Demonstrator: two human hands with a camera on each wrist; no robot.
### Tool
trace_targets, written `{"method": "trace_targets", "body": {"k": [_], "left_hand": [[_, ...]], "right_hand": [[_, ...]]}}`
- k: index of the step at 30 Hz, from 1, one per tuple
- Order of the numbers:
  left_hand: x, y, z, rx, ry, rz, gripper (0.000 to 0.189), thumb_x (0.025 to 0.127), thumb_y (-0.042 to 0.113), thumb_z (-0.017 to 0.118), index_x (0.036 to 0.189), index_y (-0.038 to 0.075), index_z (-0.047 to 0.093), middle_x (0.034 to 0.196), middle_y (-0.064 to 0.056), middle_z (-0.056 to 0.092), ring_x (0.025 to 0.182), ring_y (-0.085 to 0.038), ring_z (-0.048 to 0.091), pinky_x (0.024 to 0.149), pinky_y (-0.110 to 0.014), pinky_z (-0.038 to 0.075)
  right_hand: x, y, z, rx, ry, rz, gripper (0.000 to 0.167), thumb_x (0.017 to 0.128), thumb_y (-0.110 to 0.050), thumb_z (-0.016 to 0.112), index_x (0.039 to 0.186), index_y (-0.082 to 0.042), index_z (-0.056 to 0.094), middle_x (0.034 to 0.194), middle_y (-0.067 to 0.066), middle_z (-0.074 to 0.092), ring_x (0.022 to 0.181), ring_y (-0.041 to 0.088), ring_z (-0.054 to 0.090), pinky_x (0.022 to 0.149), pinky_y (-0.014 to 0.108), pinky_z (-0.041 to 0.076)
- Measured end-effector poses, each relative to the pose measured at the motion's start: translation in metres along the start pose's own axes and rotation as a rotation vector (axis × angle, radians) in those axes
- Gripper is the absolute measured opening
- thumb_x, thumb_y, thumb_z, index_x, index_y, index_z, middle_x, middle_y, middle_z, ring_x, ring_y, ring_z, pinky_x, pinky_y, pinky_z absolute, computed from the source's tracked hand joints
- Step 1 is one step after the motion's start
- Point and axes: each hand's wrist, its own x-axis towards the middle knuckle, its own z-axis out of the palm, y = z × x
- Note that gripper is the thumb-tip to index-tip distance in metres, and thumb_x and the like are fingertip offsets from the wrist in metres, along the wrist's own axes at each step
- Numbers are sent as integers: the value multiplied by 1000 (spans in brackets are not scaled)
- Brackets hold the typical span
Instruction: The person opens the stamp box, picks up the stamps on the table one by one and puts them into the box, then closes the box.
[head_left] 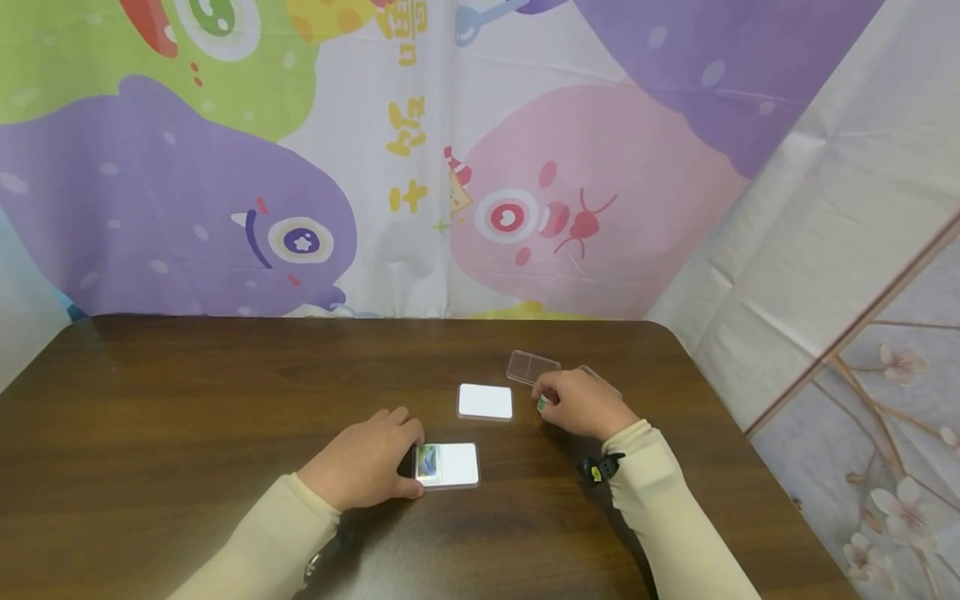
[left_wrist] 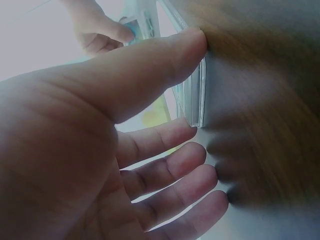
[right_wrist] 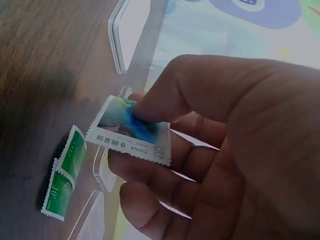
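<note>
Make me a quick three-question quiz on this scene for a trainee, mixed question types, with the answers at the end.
1. True or false: the right hand holds nothing.
2. Multiple choice: what shows in the case, at the end nearest the left hand?
A) a coin
B) a small picture stamp
C) a key
3. Fill in the blank: in the right wrist view, the loose stamps lying on the table are mostly ____ in colour.

Key:
1. False; it pinches a stamp marked 120.
2. B
3. green
</note>
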Motion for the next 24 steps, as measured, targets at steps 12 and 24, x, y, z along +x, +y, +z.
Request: {"method": "trace_targets", "body": {"k": [12,24], "left_hand": [[-1,0,-1,-5,3,5,48,73,35,93,103,10,65,94,0,54,86,-19,53,73,-43,53],[0,0,0,-5,2,0,48,74,34,93,104,9,65,94,0,54,86,-18,53,74,-42,53]], "right_hand": [[-1,-3,-2,27,6,16,9,89,-11,73,93,-19,68,80,-7,64,67,13,54,63,32,45],[-1,-2,-3,24,11,-1,10,89,-10,73,97,-14,72,85,-3,67,71,14,56,65,32,47]]}}
